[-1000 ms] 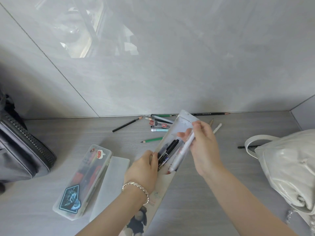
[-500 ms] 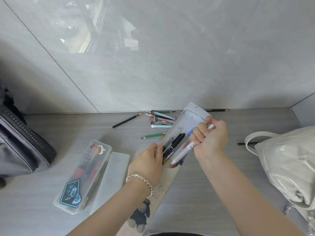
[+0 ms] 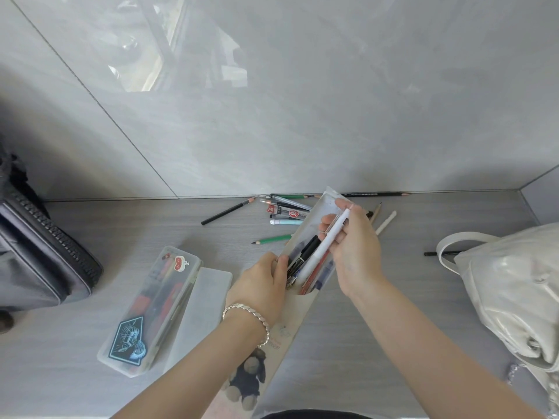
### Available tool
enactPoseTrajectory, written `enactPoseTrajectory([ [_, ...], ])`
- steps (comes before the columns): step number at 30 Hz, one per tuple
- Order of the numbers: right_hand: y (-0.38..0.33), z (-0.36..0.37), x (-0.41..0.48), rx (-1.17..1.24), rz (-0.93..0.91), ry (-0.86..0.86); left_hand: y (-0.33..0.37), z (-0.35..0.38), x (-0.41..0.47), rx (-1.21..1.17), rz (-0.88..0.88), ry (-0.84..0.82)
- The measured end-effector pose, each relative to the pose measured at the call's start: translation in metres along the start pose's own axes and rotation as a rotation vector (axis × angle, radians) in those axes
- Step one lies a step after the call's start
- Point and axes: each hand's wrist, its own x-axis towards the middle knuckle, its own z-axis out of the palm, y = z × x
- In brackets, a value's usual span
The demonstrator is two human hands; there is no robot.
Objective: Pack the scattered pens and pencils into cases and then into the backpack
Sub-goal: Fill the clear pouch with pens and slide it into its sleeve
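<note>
Filling the pouch case (image 3: 292,320): the right hand (image 3: 355,252) pinches a white pen (image 3: 317,255), its lower end inside the opening, while the left hand (image 3: 263,285) grips the pouch's edge. Next, likely, let the pen drop in, then gather loose pencils (image 3: 272,239) by the wall (image 3: 302,131)

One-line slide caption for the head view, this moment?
Left hand grips a clear pouch of pens while the right hand holds a white pen over it; loose pencils lie on the table behind.
</note>
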Motion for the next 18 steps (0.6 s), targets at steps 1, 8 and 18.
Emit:
enactPoseTrajectory([
  [1, 0.002, -0.001, 0.0, -0.093, -0.038, -0.018, -0.001, 0.0, 0.0, 0.002, 0.0, 0.001],
  [8, 0.005, -0.02, -0.002, -1.065, -0.41, -0.191, -0.005, 0.004, 0.003, 0.03, -0.009, -0.016],
  [18, -0.004, -0.038, 0.002, -1.457, -0.621, -0.416, -0.005, 0.01, 0.011, -0.002, -0.011, -0.034],
])
